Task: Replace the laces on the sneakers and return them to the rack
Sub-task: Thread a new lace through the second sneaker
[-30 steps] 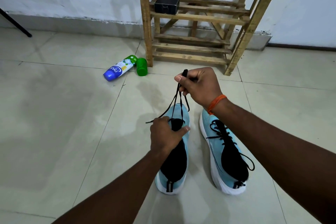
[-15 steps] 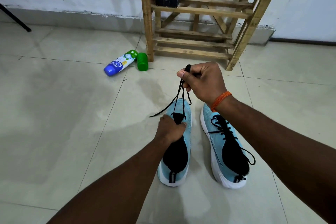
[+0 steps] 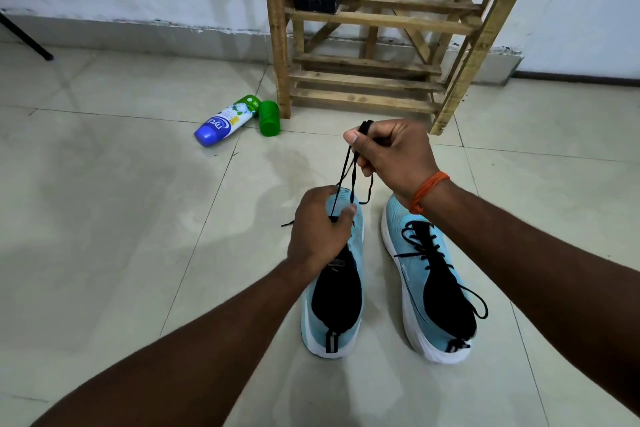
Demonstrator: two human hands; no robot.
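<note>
- The right hand (image 3: 394,156) is curled round a thin black lace (image 3: 347,166), pinching its gathered strands and drawing them up towards 12 o'clock.
- The left hand (image 3: 318,229) grips the forefoot of the light-blue knit sneaker (image 3: 341,305), with the thumb pressed where the lace enters.
- The lace looks limp, light and probably slick, so pinch it firmly near the tip. The sneaker's upper looks soft and likely to give, so brace it by the firmer white sole.
- The laced twin sneaker (image 3: 433,288) stands just beside it at 3 o'clock on the tiled floor (image 3: 104,218).
- The slatted wooden rack (image 3: 367,24) stands at 12 o'clock, and a blue-and-white spray can (image 3: 225,121) lies at 10 o'clock.
</note>
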